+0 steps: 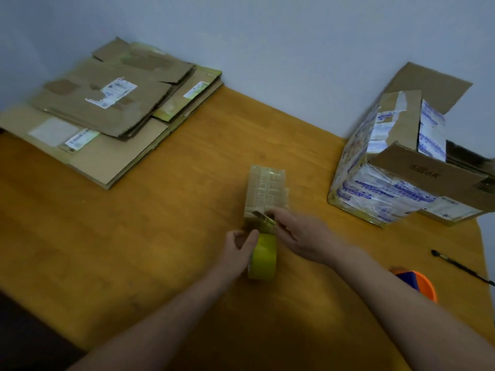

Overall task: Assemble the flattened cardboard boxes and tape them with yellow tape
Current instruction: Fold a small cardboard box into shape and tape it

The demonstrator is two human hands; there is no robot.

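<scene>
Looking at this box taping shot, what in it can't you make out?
Head view only:
1. Print on the labels of the flattened boxes: too small, blurred.
2. Orange dispenser: partly behind the right forearm.
3. Large box: cut off by the right edge.
4. Whether the right hand pinches or presses the strip off the yellow tape roll onto the small box: blurred, hidden by its fingers.

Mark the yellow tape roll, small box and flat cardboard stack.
yellow tape roll (263, 257), head view, outer yellow band.
small box (266, 187), head view, top face.
flat cardboard stack (107, 103), head view, topmost sheet.
</scene>
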